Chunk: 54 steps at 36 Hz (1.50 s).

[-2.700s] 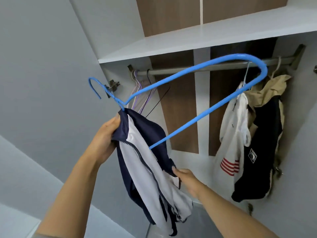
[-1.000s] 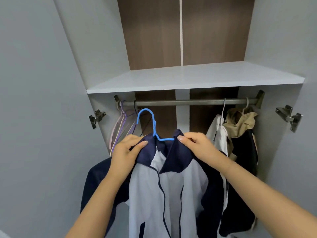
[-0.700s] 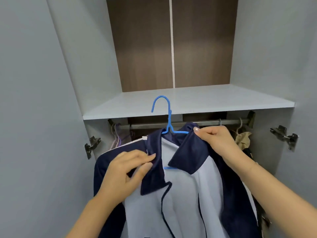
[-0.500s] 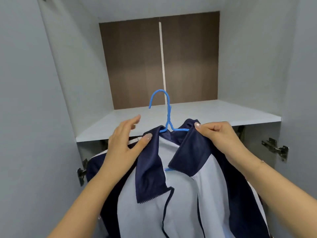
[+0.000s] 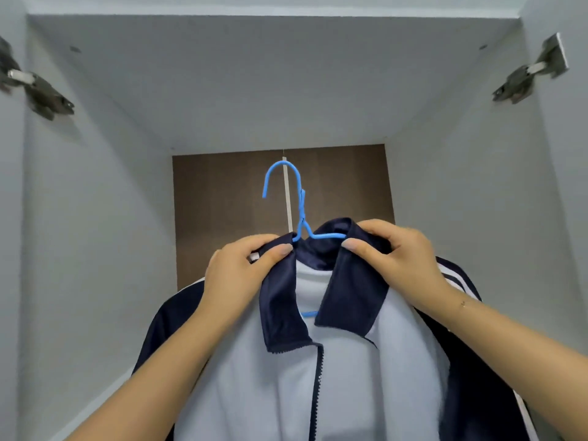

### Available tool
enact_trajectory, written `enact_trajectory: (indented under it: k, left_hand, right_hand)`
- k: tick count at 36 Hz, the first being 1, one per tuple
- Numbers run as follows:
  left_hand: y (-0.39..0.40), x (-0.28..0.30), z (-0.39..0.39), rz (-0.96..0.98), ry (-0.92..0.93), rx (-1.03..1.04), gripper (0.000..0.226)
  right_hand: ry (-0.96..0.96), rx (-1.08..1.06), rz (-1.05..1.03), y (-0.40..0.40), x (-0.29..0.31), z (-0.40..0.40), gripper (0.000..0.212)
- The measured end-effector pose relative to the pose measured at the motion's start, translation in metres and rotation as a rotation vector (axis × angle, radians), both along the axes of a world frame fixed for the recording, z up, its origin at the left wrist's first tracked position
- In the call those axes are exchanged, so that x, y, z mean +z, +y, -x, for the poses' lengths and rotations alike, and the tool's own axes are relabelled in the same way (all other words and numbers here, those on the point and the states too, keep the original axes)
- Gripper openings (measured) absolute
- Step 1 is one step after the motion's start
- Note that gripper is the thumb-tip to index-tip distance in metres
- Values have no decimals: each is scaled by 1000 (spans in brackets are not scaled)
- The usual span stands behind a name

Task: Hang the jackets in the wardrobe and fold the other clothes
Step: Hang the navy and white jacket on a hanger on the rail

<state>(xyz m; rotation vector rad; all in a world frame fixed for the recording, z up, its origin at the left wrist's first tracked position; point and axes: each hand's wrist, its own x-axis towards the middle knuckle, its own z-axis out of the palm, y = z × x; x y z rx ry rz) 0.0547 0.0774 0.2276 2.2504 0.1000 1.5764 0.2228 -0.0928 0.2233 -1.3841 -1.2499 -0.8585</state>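
Step in hand: hanging a jacket, garment already on its hanger but not on a rail yet. Jacket (image 5: pixel 343 377), navy and white, fills lower centre of frame, zip open at top, collar flaps turned down. Blue hanger (image 5: pixel 300 211) pokes up from the neck at centre, hook free in the air against the brown back panel (image 5: pixel 222 202), touching nothing. Left hand (image 5: pixel 241 275), centre-left, pinches the left collar flap between thumb and curled fingers. Right hand (image 5: pixel 397 259), centre-right, grips the right collar flap, fingers curled over its fold. Door hinges (image 5: pixel 41 93) at upper left and upper right, wardrobe ceiling (image 5: pixel 286 84) across the top. No rail in view. Next move, my guess: lower the hanger, find the rail, catch the hook over it, then let go.
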Motion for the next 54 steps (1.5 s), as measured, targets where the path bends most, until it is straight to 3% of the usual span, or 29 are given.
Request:
enact_trajectory:
  k: [6, 10, 18, 21, 24, 26, 31, 35, 39, 43, 48, 54]
  left_hand:
    - [64, 61, -78, 81, -31, 121, 8]
    - [115, 64, -134, 160, 65, 204, 23]
    - [203, -27, -230, 440, 293, 145, 14]
    - [226, -68, -252, 534, 459, 72, 13]
    - [240, -92, -261, 513, 589, 115, 14]
    - [244, -94, -263, 506, 611, 122, 17]
    - [245, -86, -257, 742, 563, -202, 43]
    - [242, -71, -251, 796, 509, -126, 37]
    - [224, -56, -230, 731, 583, -75, 31]
    - [186, -34, -196, 631, 652, -106, 31]
    - [133, -17, -145, 673, 604, -241, 33]
    - [65, -36, -77, 748, 583, -388, 27]
  right_hand:
    - [-80, -137, -68, 85, 62, -77, 28]
    - [-52, -207, 39, 145, 66, -139, 32]
    - [20, -234, 313, 230, -27, -241, 35]
    - [49, -195, 456, 248, -71, -267, 39]
    - [77, -129, 642, 257, -99, -286, 37]
    - [97, -82, 646, 260, -103, -291, 29]
    - [107, -51, 704, 262, -100, -291, 37]
    - [107, -92, 862, 256, -78, -285, 34]
    - [122, -111, 1065, 235, -43, -266, 64]
    - [163, 25, 1163, 193, -22, -227, 45]
    - [317, 228, 1049, 130, -12, -172, 29]
    - [499, 438, 934, 53, -26, -91, 25]
